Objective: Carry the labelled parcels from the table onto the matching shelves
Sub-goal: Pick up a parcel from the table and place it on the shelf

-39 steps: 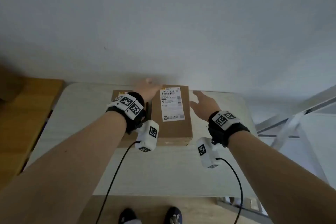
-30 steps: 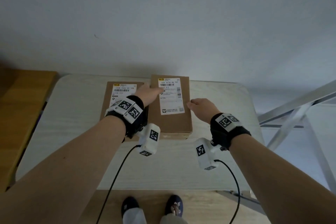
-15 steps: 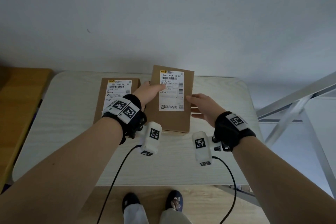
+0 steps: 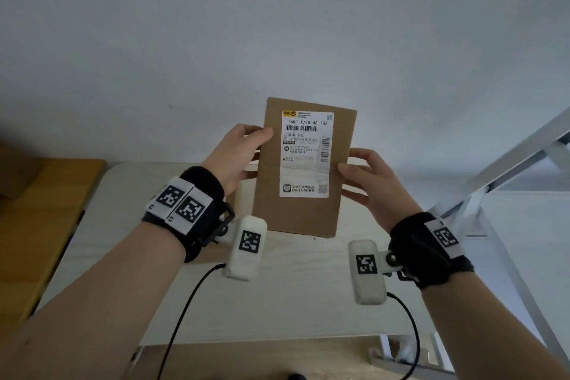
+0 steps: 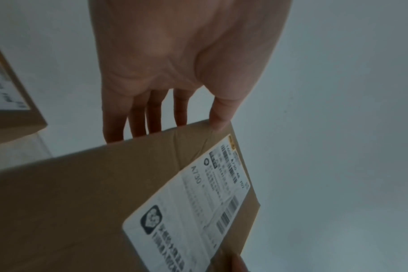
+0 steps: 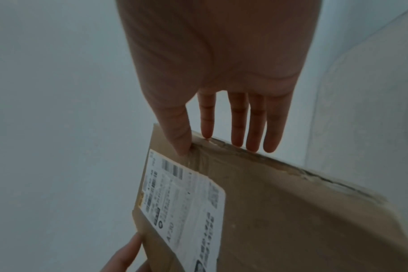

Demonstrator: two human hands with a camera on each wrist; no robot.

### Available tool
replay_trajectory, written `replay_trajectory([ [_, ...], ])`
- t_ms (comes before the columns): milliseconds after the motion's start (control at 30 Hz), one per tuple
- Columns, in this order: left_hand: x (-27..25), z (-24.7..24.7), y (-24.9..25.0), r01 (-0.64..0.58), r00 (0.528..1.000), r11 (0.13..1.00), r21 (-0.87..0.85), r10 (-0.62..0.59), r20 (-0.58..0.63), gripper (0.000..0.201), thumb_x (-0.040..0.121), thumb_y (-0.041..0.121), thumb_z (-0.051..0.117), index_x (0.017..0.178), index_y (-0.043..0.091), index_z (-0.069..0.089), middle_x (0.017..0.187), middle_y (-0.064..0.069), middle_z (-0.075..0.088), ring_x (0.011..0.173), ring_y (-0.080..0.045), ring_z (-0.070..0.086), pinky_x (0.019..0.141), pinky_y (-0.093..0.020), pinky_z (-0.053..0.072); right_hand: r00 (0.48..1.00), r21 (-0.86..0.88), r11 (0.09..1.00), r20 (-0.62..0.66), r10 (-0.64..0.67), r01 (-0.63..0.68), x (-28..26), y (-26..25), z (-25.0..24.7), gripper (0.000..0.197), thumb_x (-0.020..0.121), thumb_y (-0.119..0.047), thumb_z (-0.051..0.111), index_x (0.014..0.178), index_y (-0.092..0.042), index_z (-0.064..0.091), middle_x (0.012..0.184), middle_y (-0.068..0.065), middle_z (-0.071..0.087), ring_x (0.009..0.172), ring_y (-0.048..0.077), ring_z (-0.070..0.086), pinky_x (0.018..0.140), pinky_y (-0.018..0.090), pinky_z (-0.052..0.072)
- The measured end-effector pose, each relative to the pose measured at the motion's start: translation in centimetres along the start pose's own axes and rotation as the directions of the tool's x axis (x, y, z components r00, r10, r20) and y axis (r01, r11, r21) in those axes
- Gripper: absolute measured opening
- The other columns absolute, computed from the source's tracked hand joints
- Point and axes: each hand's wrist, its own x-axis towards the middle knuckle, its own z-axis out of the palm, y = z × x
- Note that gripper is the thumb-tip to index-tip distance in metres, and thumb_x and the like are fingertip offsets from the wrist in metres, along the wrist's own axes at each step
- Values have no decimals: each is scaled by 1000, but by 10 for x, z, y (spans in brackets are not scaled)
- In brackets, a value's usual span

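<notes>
Both hands clamp the parcel (image 4: 303,170) by its long side edges: the left hand (image 4: 237,154) has its thumb on the front face and fingers (image 5: 138,117) behind, and the right hand (image 4: 368,182) mirrors it on the opposite edge, thumb in front just beside the label (image 4: 307,153), fingers (image 6: 254,125) behind. Held this way the parcel hangs clear above the table (image 4: 277,302), nearly upright, its labelled face turned toward the person

It is a flat, rectangular brown cardboard box with a matt, slightly scuffed surface; the edge under the right fingers looks frayed and grubby, and a crease runs across the face near the left thumb. A white printed label reading A730 covers much of the front. Judging by how easily thumb and fingers support it, it is probably light and fairly stiff, though thin card could buckle if squeezed hard. Dry cardboard should give good friction, so the mid-edge hold seems sound; the glossy label would be a more slippery place to press

A second parcel (image 5: 5,88) lies on the table, left of the held one
</notes>
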Motion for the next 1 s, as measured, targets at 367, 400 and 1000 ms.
replay_trajectory([
  [367,-38,-9,31,-105,994,994,-22,105,0,32,95,32,52,120,12,49,96,2,64,88,-13,61,86,-40,53,994,1,994,10,-106,106,-26,-42,12,38,87,-18,65,123,-18,54,110,7,69,95,16,67,92,37,51],
  [400,-41,-10,32,-109,994,994,-20,109,1,32,95,32,52,120,12,49,96,2,64,88,-13,62,82,-38,53,994,3,994,8,-111,111,-28,-44,13,39,87,-18,65,125,-18,53,110,7,69,95,16,67,92,37,51],
  [1000,-65,-29,34,-145,989,989,-2,144,-35,35,94,36,53,121,14,48,105,0,65,105,-19,60,73,-34,52,988,1,988,-6,-151,151,-50,-58,35,41,86,-19,65,126,-15,53,114,10,67,94,15,66,82,32,53],
])
